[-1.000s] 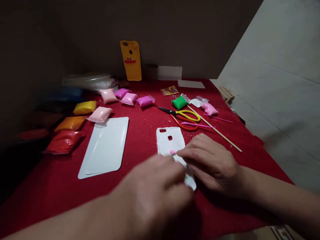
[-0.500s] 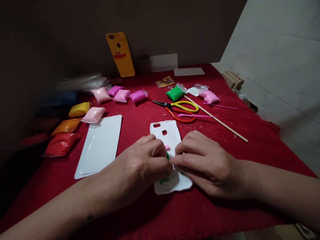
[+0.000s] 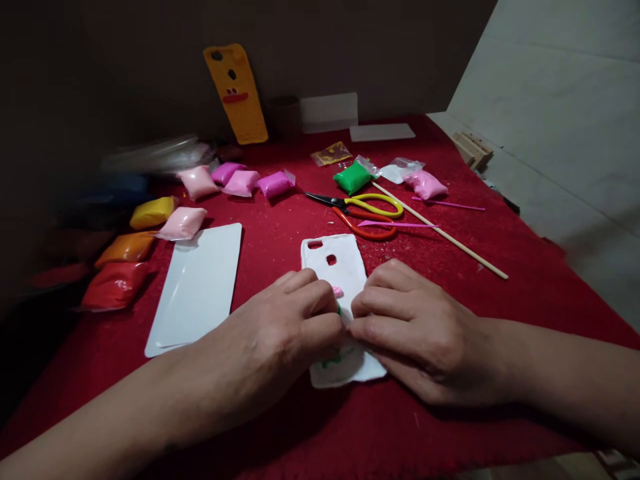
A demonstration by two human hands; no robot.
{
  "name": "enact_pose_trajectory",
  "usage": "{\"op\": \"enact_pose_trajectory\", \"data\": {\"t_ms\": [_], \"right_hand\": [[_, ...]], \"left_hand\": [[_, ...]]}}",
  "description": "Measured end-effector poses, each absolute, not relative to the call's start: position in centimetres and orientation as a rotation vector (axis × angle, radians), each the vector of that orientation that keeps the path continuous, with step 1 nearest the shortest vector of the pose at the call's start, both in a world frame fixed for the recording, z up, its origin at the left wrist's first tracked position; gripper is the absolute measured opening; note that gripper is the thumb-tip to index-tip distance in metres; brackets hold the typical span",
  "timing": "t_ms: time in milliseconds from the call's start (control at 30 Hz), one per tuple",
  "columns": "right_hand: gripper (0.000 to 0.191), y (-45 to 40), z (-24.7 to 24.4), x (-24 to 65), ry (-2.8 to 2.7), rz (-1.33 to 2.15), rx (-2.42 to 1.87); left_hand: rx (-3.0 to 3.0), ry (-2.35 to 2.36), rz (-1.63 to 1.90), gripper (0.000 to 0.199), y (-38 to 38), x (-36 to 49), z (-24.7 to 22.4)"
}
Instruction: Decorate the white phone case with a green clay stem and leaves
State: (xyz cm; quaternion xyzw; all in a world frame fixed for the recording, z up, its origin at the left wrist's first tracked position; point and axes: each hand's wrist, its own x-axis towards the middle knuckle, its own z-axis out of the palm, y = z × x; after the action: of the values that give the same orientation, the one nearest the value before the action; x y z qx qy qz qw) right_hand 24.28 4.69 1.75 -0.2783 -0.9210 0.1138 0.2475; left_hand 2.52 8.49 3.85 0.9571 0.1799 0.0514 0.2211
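A white phone case [image 3: 345,257] lies flat on the red cloth, its camera cutouts at the far end. Pink clay [image 3: 338,291] and green clay [image 3: 331,363] show on its surface, partly covered by my fingers. My left hand [image 3: 295,327] bends over the case's left side with fingers curled and pressed together. From the right, my right hand [image 3: 415,327] reaches over the case, its fingers bunched close to the left fingertips. Whatever the fingertips pinch is hidden behind the knuckles.
Beyond the case lie scissors [image 3: 350,207], a wooden stick [image 3: 450,237], a pink modelling tool [image 3: 395,225] and a green clay packet [image 3: 353,178]. White boards [image 3: 200,287] and several clay packets, including a red one [image 3: 114,285], lie left. A yellow phone case [image 3: 240,100] leans at the back.
The view has shifted slightly, so background things sit a little higher. Both hands stay over the white case, the right a touch farther right; less green clay shows between them.
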Motion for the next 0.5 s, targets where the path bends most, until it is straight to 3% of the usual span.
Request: {"op": "enact_pose_trajectory", "data": {"t_ms": [500], "right_hand": [[0.014, 4.58, 1.8, 24.35, -2.558, 0.283, -0.763]], "left_hand": [[2.621, 0.477, 0.104, 0.021, 8.42, 2.6, 3.84]]}}
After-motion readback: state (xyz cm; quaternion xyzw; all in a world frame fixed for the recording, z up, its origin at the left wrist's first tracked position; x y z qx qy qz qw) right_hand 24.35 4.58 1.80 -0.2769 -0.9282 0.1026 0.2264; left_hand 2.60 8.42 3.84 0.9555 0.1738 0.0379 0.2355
